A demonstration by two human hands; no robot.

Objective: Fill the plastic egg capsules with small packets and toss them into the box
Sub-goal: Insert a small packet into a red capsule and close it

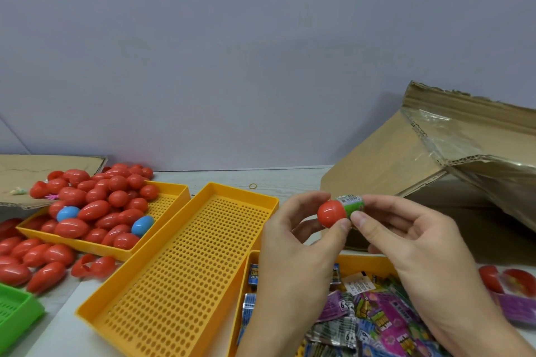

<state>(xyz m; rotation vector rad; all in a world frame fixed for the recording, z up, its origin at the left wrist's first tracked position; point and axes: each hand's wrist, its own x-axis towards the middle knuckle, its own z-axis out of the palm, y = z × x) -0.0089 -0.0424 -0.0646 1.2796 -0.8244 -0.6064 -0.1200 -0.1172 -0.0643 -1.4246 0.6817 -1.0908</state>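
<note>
Red capsule half [331,215], pinched between thumb and fingers of the left hand [293,243], with a rolled green packet [352,203] protruding from its open end and gripped by the right hand [406,240], above the packet-filled yellow tray [371,261] and left of the cardboard box [435,159].

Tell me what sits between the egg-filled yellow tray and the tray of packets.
In the head view, an empty perforated yellow tray lies slanted between the egg-filled tray and the packet tray, with nothing in it.
</note>
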